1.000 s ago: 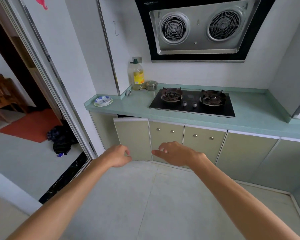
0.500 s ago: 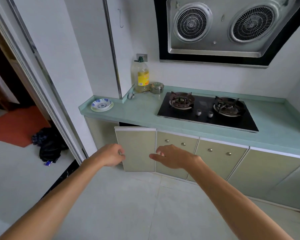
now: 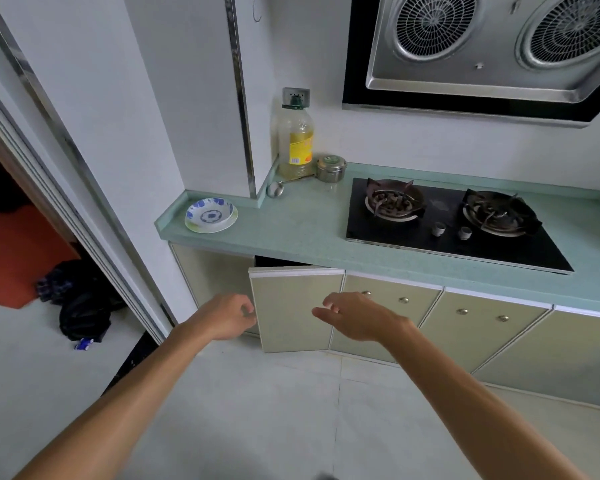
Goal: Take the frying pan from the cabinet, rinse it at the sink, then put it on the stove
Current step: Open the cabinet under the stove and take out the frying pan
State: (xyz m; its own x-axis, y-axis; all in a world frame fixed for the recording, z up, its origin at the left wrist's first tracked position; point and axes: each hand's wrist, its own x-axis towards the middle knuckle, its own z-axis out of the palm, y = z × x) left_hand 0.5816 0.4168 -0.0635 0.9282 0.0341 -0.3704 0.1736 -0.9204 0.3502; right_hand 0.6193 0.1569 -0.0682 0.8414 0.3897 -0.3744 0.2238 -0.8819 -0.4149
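No frying pan anywhere in view, so can't say how it looks or where it sits. The pale green cabinet door (image 3: 293, 308) under the counter (image 3: 302, 233) hangs ajar, dark gap above it. Left hand (image 3: 222, 317) is at the door's left edge, fingers curled loosely, empty as far as I can tell. Right hand (image 3: 355, 318) hovers in front of the door, fingers spread, holding nothing. The two-burner gas stove (image 3: 447, 226) sits up right of the door, bare.
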